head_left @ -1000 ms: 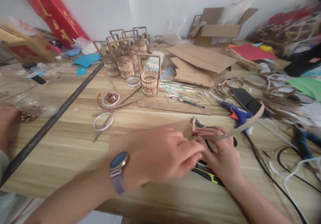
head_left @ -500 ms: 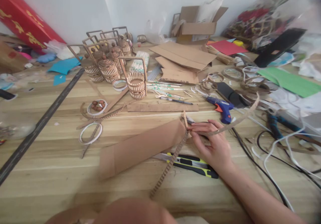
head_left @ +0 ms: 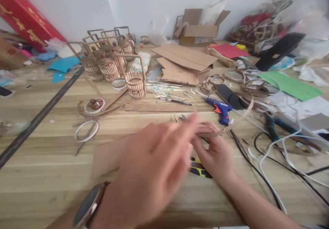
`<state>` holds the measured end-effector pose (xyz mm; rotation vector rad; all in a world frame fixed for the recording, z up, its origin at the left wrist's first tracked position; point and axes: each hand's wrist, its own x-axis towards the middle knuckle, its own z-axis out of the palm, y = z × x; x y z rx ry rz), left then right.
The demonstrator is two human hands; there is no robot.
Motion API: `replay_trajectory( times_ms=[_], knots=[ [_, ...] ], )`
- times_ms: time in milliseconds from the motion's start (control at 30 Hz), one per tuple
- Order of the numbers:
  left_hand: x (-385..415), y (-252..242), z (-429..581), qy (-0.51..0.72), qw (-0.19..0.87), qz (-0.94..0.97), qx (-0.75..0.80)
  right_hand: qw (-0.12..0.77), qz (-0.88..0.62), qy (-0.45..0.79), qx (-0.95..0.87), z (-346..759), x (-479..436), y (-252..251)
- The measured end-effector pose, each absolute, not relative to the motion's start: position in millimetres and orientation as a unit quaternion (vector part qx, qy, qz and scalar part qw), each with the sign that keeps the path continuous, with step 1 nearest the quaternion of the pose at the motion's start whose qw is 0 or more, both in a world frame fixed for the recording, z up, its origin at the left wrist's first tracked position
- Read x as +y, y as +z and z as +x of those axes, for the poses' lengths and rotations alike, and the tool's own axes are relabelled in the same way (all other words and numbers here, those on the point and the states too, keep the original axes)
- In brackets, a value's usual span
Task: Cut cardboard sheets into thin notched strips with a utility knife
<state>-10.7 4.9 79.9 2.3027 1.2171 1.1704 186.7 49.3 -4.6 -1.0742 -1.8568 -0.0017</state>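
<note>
My right hand (head_left: pixel 217 153) is closed in a pinch on a thin brown cardboard strip (head_left: pixel 238 121), whose loose end curves up to the right. In front of it, my left hand (head_left: pixel 156 164) is large and smeared by motion. Its fingers point toward the right fingertips, and whether they touch the strip is hidden. Beneath the left hand lies a flat brown cardboard piece (head_left: pixel 108 157). A yellow-and-black utility knife (head_left: pixel 200 170) shows partly between the hands. Just beyond the right hand rests a blue glue gun (head_left: pixel 219 110).
Small slatted baskets with tall handles (head_left: pixel 135 83) stand at back left. Tape rings (head_left: pixel 86 131), one around brown beads (head_left: pixel 95 104), lie at left. A pen (head_left: pixel 174 101) and cardboard sheets (head_left: pixel 185 58) lie farther back. Cables (head_left: pixel 267 174) and pliers (head_left: pixel 272 128) clutter the right side.
My left hand has come up from the bottom edge to the right hand, covering the corrugated strip and most of the cardboard piece. The right hand keeps its pinch. The view has shifted slightly.
</note>
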Motion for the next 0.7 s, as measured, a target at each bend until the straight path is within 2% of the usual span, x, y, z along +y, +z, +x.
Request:
replay_trajectory(
  times_ms=[67, 133, 233, 333, 467, 700],
  knots=[
    [20, 60, -8, 0.401, 0.174, 0.760, 0.481, 0.472, -0.432, 0.004, -0.769, 185, 47, -2],
    [28, 40, -6, 0.352, 0.275, 0.727, 0.522, 0.469, -0.416, 0.003, -0.779, 182, 44, -1],
    [31, 20, -2, 0.305, 0.479, 0.665, 0.485, 0.468, -0.395, 0.010, -0.790, 177, 40, -3],
    [32, 11, 2, 0.319, 0.581, 0.593, 0.456, 0.454, -0.391, 0.016, -0.801, 173, 37, -8],
    [33, 4, 4, 0.347, 0.610, 0.546, 0.457, 0.437, -0.390, 0.010, -0.811, 171, 36, -13],
    [31, -2, 4, 0.341, 0.584, 0.558, 0.481, 0.411, -0.391, 0.011, -0.823, 171, 35, -17]
  ],
)
